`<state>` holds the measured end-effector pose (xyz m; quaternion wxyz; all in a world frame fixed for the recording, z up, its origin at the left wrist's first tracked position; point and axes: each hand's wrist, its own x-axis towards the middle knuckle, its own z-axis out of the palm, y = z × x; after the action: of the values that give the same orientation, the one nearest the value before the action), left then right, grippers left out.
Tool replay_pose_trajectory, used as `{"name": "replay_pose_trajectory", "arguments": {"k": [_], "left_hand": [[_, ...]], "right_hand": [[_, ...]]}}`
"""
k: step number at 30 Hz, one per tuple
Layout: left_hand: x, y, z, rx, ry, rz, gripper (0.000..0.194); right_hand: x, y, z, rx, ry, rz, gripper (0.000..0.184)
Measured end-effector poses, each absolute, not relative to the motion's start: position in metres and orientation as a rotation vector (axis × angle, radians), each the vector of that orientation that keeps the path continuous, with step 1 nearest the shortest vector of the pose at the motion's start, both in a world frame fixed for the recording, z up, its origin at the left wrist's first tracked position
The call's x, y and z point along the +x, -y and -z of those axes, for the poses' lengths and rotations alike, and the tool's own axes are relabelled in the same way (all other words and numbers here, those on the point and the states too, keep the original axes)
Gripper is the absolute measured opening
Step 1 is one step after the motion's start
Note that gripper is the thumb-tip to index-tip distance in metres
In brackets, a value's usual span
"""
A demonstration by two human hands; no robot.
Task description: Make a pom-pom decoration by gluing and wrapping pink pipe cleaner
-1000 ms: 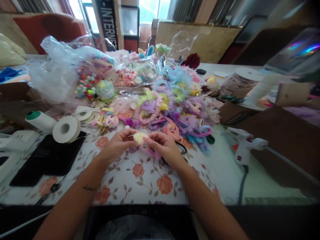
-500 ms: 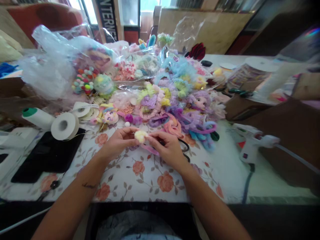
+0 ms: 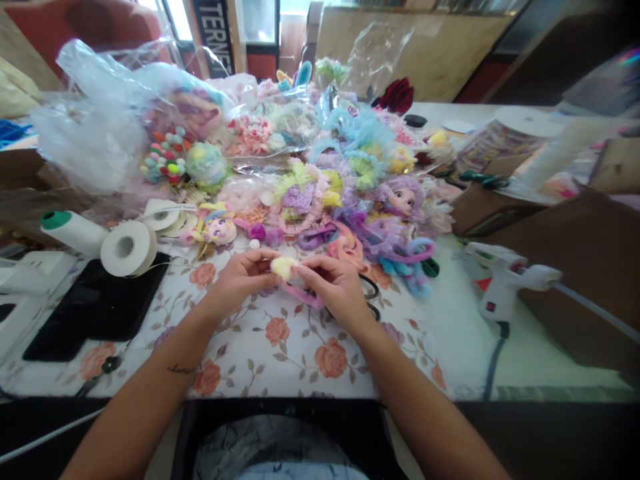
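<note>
My left hand (image 3: 240,279) and my right hand (image 3: 334,288) meet over the flowered tablecloth (image 3: 280,347). Both pinch a small pale yellow pompom (image 3: 283,267) between their fingertips. A pink fuzzy strip (image 3: 303,297) hangs under my right hand, and I cannot tell whether the fingers hold it. Black scissors (image 3: 371,301) lie just right of that hand. Right behind my hands a heap of pastel fuzzy craft pieces (image 3: 345,200) and small doll heads (image 3: 403,199) spreads across the table.
A white glue gun (image 3: 500,287) with its cord lies at the right. White tape rolls (image 3: 127,248) and a green-capped thread spool (image 3: 70,228) sit at the left beside a black pad (image 3: 95,308). Clear bags of pompoms (image 3: 125,133) and brown boxes (image 3: 575,267) flank the heap.
My hands have stayed together on the pompom, with the fingers shifting slightly. The camera view has tipped a little downward.
</note>
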<state>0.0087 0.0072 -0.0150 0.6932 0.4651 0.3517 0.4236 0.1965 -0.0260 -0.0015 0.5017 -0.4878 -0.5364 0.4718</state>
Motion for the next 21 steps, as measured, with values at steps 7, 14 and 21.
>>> {"name": "replay_pose_trajectory", "arguments": {"k": [7, 14, 21], "left_hand": [[0.0088, -0.0072, 0.0171, 1.036, -0.796, -0.952, 0.036], [0.0089, -0.0071, 0.0163, 1.054, -0.784, -0.958, 0.035], [0.0101, -0.0065, 0.0145, 1.034, -0.790, -0.952, 0.035]], "right_hand": [[0.1969, 0.0271, 0.0026, -1.176, 1.339, -1.094, 0.019], [0.1974, 0.0264, 0.0043, -1.184, 1.392, -1.017, 0.018], [0.1980, 0.0256, 0.0047, -1.166, 1.428, -1.027, 0.017]]}}
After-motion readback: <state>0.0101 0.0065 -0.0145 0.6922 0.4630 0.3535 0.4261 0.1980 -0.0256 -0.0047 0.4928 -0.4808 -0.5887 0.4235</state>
